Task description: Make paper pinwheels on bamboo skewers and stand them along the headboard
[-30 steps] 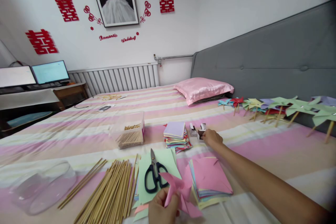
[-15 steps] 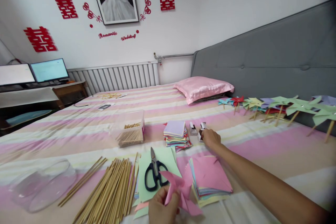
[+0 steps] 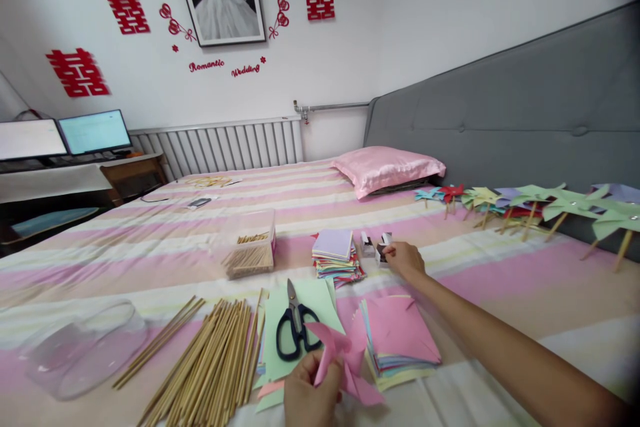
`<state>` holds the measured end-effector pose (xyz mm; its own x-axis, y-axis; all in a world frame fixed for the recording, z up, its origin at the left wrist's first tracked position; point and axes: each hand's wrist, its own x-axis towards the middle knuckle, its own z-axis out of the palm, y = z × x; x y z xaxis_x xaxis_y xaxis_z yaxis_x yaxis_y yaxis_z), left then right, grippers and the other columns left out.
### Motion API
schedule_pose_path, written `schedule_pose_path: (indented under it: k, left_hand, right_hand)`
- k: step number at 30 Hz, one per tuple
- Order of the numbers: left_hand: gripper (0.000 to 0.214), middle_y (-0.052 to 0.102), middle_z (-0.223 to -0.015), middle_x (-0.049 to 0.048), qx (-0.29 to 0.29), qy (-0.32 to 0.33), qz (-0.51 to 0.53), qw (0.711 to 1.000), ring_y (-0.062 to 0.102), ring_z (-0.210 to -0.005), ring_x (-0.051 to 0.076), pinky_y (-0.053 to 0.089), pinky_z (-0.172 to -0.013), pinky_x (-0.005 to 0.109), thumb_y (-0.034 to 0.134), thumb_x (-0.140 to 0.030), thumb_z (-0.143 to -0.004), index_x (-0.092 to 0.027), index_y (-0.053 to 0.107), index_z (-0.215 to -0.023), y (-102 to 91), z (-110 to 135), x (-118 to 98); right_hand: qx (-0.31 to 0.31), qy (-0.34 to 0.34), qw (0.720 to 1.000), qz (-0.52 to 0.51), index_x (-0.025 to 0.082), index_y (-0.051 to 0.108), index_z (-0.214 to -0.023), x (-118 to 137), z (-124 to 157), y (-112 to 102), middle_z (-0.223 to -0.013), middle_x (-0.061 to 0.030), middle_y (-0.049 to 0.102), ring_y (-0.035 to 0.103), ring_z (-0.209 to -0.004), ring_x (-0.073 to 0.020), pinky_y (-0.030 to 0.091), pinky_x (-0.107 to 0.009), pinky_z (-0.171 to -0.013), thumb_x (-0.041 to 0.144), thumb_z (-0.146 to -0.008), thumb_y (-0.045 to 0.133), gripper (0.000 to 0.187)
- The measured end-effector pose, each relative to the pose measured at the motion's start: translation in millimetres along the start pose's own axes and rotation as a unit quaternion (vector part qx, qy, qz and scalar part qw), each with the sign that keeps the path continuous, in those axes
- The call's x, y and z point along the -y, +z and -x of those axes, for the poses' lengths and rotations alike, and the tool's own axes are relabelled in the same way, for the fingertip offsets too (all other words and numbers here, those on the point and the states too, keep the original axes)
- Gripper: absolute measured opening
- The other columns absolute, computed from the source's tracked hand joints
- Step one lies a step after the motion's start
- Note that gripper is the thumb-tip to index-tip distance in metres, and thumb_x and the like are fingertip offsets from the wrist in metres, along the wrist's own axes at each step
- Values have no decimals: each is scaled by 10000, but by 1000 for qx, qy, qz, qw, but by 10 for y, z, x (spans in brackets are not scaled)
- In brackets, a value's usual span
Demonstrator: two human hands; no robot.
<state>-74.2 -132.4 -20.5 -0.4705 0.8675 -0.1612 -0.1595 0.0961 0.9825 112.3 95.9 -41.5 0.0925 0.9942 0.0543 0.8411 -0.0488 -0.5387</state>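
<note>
My left hand [image 3: 315, 387] pinches a pink paper pinwheel [image 3: 345, 360] with folded-in blades, low in the middle. My right hand [image 3: 406, 260] reaches forward, its fingers closed at a small open box [image 3: 382, 252]; whatever they hold is hidden. Beside that box stands a second small box [image 3: 367, 245]. Between my arms lies a stack of pink-topped paper squares [image 3: 400, 330]. Scissors with dark handles [image 3: 295, 330] rest on green paper [image 3: 275, 307], just beyond my left hand. Farther off is a pile of small coloured squares [image 3: 334, 247], lilac on top.
Many wooden sticks [image 3: 210, 360] lie at the left, near a clear plastic container [image 3: 90, 353]. A clear box of short sticks [image 3: 250, 257] stands farther back. Finished pinwheels [image 3: 570, 203] line the grey headboard [image 3: 525, 107] at right. A pink pillow [image 3: 390, 163] lies behind.
My right hand has shifted slightly up and to the right at the small box, its fingers still closed. My left hand keeps the pink pinwheel in nearly the same place.
</note>
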Motion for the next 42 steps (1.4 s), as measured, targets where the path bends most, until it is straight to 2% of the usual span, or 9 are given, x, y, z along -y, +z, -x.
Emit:
schedule_pose_path:
  k: [4, 8, 11, 17, 20, 23, 27, 33, 42]
  left_hand:
    - [264, 505, -401, -17, 0, -2, -12, 1000, 374, -387, 80, 308, -396, 194, 696, -369, -464, -114, 643, -505, -3, 0, 0]
    - [288, 512, -401, -18, -2, 1, -21, 1000, 386, -385, 87, 327, -400, 202, 704, -404, -452, -128, 652, -512, -4, 16, -26]
    - [287, 528, -408, -15, -2, -1, -28, 1000, 403, -396, 96, 347, -413, 205, 707, -406, -458, -132, 664, -536, 4, 39, -41]
    - [305, 578, -477, -1, 1, 0, -37, 999, 474, -462, 129, 375, -440, 206, 713, -420, -461, -137, 664, -564, 18, 70, -27]
    - [333, 582, -491, 0, 4, -4, -41, 999, 479, -478, 134, 388, -449, 206, 721, -437, -452, -137, 664, -583, 23, 72, -21]
    - [356, 579, -485, -2, 3, -3, -41, 999, 468, -474, 130, 390, -448, 206, 725, -444, -455, -129, 669, -611, 25, 63, -13]
    - [368, 579, -479, -4, 9, -3, -40, 999, 459, -470, 125, 377, -441, 200, 723, -439, -468, -113, 675, -632, 23, 38, 10]
    - [388, 589, -485, -7, 13, -7, -39, 999, 472, -471, 132, 381, -449, 209, 730, -470, -438, -131, 668, -617, 19, 28, 24]
    - [384, 603, -500, -1, 13, -6, -44, 999, 485, -480, 133, 384, -456, 207, 727, -453, -454, -127, 671, -649, 8, 32, 16]
  right_hand:
    - [-6, -17, 998, -65, 149, 587, -949, -20, 60, -132, -936, -37, 625, 594, -819, -156, 476, -344, -743, 299, -849, 502, 200]
    - [4, -24, 991, -128, 186, 641, -872, -193, 274, -275, -604, 24, 641, 617, -639, -146, 448, -236, -612, 206, -734, 566, 158]
    - [31, -9, 986, -165, 194, 660, -785, -428, 479, -357, -459, 48, 601, 594, -513, -145, 404, -210, -500, 163, -645, 561, 174]
    - [119, 28, 969, -215, 154, 659, -632, -800, 733, -452, -374, 34, 569, 506, -365, -107, 365, -193, -409, 145, -570, 569, 109]
    - [146, 30, 962, -227, 147, 662, -609, -863, 780, -468, -373, 26, 570, 480, -338, -92, 338, -181, -382, 161, -567, 578, 95]
    - [156, 13, 960, -233, 140, 670, -643, -882, 807, -476, -440, -3, 615, 530, -390, -102, 359, -179, -400, 184, -603, 556, 128]
    - [122, -38, 967, -222, 141, 658, -710, -895, 841, -509, -544, -17, 658, 594, -517, -128, 419, -198, -489, 164, -606, 554, 148]
    - [81, -133, 974, -163, 173, 649, -616, -912, 912, -544, -613, -10, 672, 599, -603, -153, 411, -213, -547, 79, -568, 520, 167]
    - [70, -175, 977, -104, 201, 706, -715, -874, 915, -554, -739, -33, 718, 636, -708, -194, 439, -255, -634, 124, -638, 489, 242]
